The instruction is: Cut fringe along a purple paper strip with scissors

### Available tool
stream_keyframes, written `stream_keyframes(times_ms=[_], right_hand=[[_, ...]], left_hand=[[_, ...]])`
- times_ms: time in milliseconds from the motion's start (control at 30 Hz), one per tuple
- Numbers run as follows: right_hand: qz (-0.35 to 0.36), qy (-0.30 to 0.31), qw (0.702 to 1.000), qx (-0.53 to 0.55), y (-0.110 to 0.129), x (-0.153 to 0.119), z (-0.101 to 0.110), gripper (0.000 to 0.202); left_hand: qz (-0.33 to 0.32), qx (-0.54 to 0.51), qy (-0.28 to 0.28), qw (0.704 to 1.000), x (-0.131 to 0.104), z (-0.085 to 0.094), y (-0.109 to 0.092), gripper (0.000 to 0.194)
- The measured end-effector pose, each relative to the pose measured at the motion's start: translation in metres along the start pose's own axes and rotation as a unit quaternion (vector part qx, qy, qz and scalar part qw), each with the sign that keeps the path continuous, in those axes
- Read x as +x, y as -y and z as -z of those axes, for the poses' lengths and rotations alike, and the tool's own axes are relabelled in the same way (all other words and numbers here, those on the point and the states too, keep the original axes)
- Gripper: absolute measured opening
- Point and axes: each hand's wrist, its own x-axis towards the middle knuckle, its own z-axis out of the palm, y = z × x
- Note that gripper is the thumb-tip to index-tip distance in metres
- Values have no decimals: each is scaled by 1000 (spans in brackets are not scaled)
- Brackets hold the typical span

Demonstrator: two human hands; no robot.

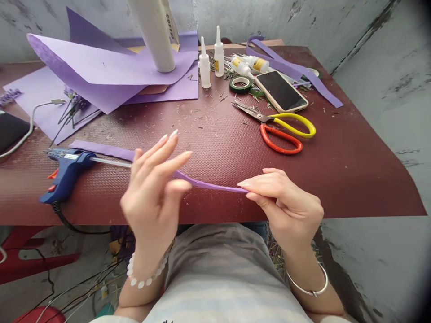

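A long purple strip (215,185) runs across the front of the table, narrow and folded-looking toward its right end. My right hand (286,204) pinches that right end between thumb and fingertips. Over the strip's middle is my left hand (155,193), fingers spread and thumb apart, slightly blurred; part of the strip is hidden behind it. The strip's wider left part lies flat on the table beyond a blue glue gun (69,172), whose clear glue stick points toward my left hand.
Scissors (269,119) with yellow and red handles, a phone (282,91), green tape (240,85) and small glue bottles (204,67) lie or stand at the back. Purple sheets (111,72) and a white cylinder (155,36) occupy the back left of the dark red table (357,166).
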Motion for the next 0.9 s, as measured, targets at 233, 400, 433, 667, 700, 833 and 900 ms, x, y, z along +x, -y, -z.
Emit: stream_keyframes(times_ms=[233, 400, 433, 667, 700, 833, 900], right_hand=[[-28, 57, 998, -10, -4, -1, 11, 40], [63, 117, 988, -82, -7, 4, 10, 53], [87, 121, 984, -93, -7, 5, 9, 47], [-30, -132, 989, -56, -14, 10, 19, 16], [-53, -216, 973, -53, -16, 11, 21, 27], [-43, -225, 973, -7, -19, 9, 21, 58], [-21, -154, 987, -27, -16, 8, 17, 39]], left_hand=[[-116, 15, 150, 982, 1, -20, -2, 19], [-143, 27, 146, 978, -2, -20, -5, 22], [-146, 27, 146, 978, -2, -19, -6, 21], [-120, 52, 117, 985, 2, -13, 1, 25], [-109, 60, 101, 987, 2, -12, 3, 27], [-107, 50, 101, 988, 0, -11, 1, 27], [-112, 39, 120, 986, 1, -12, -4, 26]])
